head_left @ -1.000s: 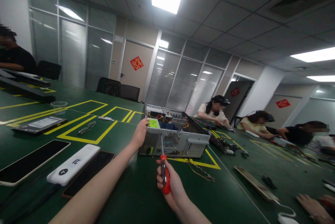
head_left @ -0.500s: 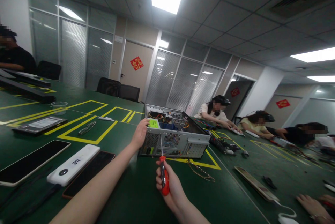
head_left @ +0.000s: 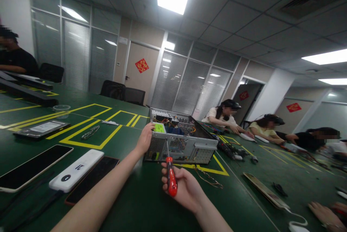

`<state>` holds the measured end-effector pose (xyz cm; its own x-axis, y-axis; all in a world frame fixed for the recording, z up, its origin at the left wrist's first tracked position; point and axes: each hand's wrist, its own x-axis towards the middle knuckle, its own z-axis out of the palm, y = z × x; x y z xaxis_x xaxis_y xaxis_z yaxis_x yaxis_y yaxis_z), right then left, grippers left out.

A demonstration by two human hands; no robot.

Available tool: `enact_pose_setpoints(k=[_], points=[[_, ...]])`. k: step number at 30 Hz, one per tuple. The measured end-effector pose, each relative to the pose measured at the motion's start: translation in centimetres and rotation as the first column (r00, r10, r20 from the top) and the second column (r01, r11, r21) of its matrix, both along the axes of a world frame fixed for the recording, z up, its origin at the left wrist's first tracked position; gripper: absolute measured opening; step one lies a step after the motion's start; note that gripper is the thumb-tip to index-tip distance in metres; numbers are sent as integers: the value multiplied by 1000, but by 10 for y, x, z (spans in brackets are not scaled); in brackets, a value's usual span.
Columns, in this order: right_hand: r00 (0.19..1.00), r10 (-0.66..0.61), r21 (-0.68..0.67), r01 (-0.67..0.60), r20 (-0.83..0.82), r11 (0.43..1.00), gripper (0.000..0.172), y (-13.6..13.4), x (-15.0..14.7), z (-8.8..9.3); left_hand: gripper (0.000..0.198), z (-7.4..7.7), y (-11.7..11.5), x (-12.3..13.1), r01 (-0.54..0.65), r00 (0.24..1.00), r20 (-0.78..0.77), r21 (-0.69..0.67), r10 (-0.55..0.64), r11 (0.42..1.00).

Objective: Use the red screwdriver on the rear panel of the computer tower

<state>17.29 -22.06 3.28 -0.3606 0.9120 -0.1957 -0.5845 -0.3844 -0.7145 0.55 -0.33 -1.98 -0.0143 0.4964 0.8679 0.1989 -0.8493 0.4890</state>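
Note:
An open computer case [head_left: 202, 149] lies on the green table, with wires and metal parts showing inside. A power supply [head_left: 159, 128] with a bright green label sits in its left corner. My left hand [head_left: 145, 138] grips the case at that corner, against the power supply; some fingertips are hidden. In front of the case, my right hand [head_left: 184, 185] holds a red and black screwdriver [head_left: 171, 177], with the fingers loosely around its handle. Its shaft points up to the rear panel, near the power supply's edge. Whether the tip sits in a screw I cannot tell.
Left lie a hard drive [head_left: 42, 129], a phone [head_left: 35, 167], a white power bank [head_left: 77, 170], a dark phone [head_left: 92, 181] and a small clear bag [head_left: 90, 132]. Glasses [head_left: 208, 178] lie right of my hand, cables [head_left: 230, 149] beyond. Several co-workers sit around.
My right hand has shifted slightly right and turned, its fingers loosening around the screwdriver handle. The handle has tilted a little. My left hand and the case have stayed in place.

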Motion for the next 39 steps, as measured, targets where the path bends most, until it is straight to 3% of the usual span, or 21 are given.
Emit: enact_pose_setpoints(k=[3, 7, 11, 15, 18, 21, 24, 29, 31, 34, 36, 39], points=[[991, 124, 105, -129, 46, 986, 50, 1, 13, 9, 44, -1, 1, 0, 1, 1000, -2, 4, -1, 1000], [968, 207, 157, -229, 143, 961, 53, 7, 24, 4, 44, -2, 2, 0, 1, 1000, 4, 6, -1, 1000], [973, 200, 119, -214, 114, 970, 47, 12, 26, -9, 46, -2, 3, 0, 1, 1000, 7, -2, -1, 1000], [959, 283, 47, -283, -3, 958, 43, 15, 23, -18, 47, -3, 4, 1, -4, 1000, 3, -4, 4, 1000], [969, 246, 17, -246, -32, 969, 41, 14, 20, -19, 48, -3, 5, 1, -2, 1000, 3, 5, 2, 1000], [978, 210, -52, -209, 12, 977, 36, 9, 20, -11, 48, -3, 5, 1, 1, 1000, 3, 8, -1, 1000], [965, 259, -79, -255, 46, 964, 38, 5, 27, 1, 48, -3, 5, 1, 4, 1000, 9, 1, -4, 1000], [938, 314, 55, -325, 145, 944, 50, 0, 47, 21, 47, -4, 5, 2, 9, 1000, 19, -15, -9, 1000], [932, 267, 110, -300, 245, 948, 55, -3, 52, 27, 47, -4, 5, 2, 8, 1000, 20, -13, -8, 1000], [891, 95, 147, -177, 444, 973, 67, -12, 54, 35, 46, -4, 5, 3, 3, 1000, 21, -11, -3, 1000], [791, -56, 193, -79, 609, 978, 70, -20, 52, 41, 47, -4, 5, 3, -2, 1000, 20, -11, 2, 1000], [548, -243, 326, -58, 800, 944, 67, -30, 49, 46, 46, -4, 4, 2, -3, 1000, 13, -14, 3, 1000]])
